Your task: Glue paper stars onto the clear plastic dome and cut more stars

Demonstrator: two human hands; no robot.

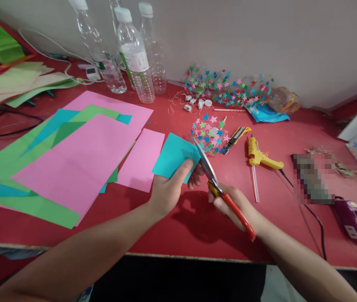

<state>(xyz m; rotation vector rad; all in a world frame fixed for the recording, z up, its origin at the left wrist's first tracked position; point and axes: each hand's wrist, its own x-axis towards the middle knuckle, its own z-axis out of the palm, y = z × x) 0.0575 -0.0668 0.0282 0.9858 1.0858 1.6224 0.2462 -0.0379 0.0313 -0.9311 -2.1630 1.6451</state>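
A small turquoise paper piece (173, 155) is pinched between the thumb and fingers of my left hand (172, 184), above the red table (178, 239). My right hand (235, 205) is closed round the handles of the scissors (233, 209), which are red, with some yellow near the pivot. Their metal blades point up and left, and reach the right edge of the turquoise paper. A pink paper rectangle (142, 159) lies just left of my left hand. Behind the blades sits a round clear piece covered in coloured paper stars (209, 134).
Large pink (84, 159) and green sheets overlap at left. Plastic bottles (136, 63) stand at the back, near a star-covered bottle (225, 88) on its side. A yellow utility knife (236, 138), a yellow glue gun (261, 155) with its cord and a purple power strip (356, 222) lie right.
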